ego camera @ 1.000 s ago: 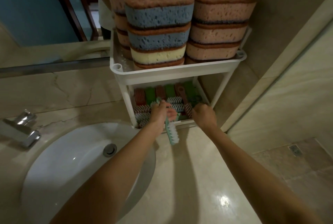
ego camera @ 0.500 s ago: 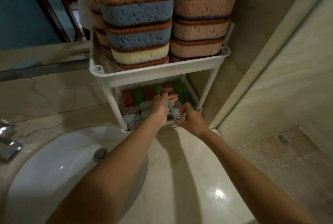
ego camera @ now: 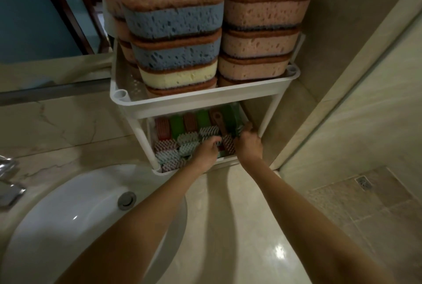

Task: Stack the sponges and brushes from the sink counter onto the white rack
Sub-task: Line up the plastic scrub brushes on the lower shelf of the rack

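- The rack [ego camera: 205,100] is standing on the counter [ego camera: 239,226], a white plastic frame with two rimmed trays on thin round posts.
- Sponges [ego camera: 173,20] are filling the upper tray in tall stacks. They are thick, rounded blocks with open pores and fuzzy brown tops: blue over yellow on the left, pink on the right.
- Brushes [ego camera: 182,139] are lying packed side by side in the lower tray, with ribbed red-brown and green backs behind and pale, stiff bristles in front.
- The left hand [ego camera: 205,152] is reaching under the upper tray with its fingers curled down onto the bristles beside a brown brush [ego camera: 228,144]. Whether it is gripping anything cannot be told.
- The right hand [ego camera: 250,144] is working at the tray's right end, next to the front post. Its thumb is raised and its fingers are curling round the near end of a green brush [ego camera: 234,115].
- The gap between the trays is leaving the hands little room, and the brush row is running almost from post to post.
- The counter is showing as glossy, veined beige stone, bare in front of the rack.
- A white oval sink [ego camera: 68,226] with a metal drain [ego camera: 126,200] is sitting just left of the rack, and a chrome tap [ego camera: 10,192] is showing at the far left.
- The wall [ego camera: 331,32] is closing in right of the rack, and a mirror [ego camera: 27,9] is hanging behind it.
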Action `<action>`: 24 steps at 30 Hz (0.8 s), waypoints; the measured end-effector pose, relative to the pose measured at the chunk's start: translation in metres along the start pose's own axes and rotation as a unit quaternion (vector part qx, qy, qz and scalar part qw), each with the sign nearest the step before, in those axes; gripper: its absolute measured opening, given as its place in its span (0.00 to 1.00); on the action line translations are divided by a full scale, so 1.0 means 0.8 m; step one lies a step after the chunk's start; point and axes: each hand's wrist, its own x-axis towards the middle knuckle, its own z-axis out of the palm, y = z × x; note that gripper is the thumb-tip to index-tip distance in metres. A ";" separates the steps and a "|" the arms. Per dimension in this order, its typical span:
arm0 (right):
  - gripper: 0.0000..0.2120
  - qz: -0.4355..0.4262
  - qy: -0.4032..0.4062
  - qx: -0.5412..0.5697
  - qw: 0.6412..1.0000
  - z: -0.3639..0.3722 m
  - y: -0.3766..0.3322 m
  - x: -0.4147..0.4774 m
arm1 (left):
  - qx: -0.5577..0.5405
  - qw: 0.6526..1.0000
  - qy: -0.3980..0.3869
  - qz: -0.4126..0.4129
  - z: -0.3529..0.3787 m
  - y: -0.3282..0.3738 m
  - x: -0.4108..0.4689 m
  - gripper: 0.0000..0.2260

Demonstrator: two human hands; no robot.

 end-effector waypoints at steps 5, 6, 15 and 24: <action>0.14 -0.008 -0.048 -0.044 0.998 0.003 0.007 0.010 | 0.094 0.992 -0.074 0.047 0.019 -0.004 -0.002 0.23; 0.14 -0.011 -0.059 -0.046 0.997 0.004 0.010 0.010 | 0.102 0.991 -0.078 0.048 0.022 -0.003 0.000 0.23; 0.13 -0.009 -0.052 -0.055 0.997 0.005 0.025 -0.002 | 0.116 0.991 -0.061 0.042 0.026 0.003 0.004 0.22; 0.11 -0.024 -0.060 -0.106 0.992 0.000 0.022 -0.013 | 0.111 0.992 -0.050 0.033 0.030 0.004 -0.001 0.21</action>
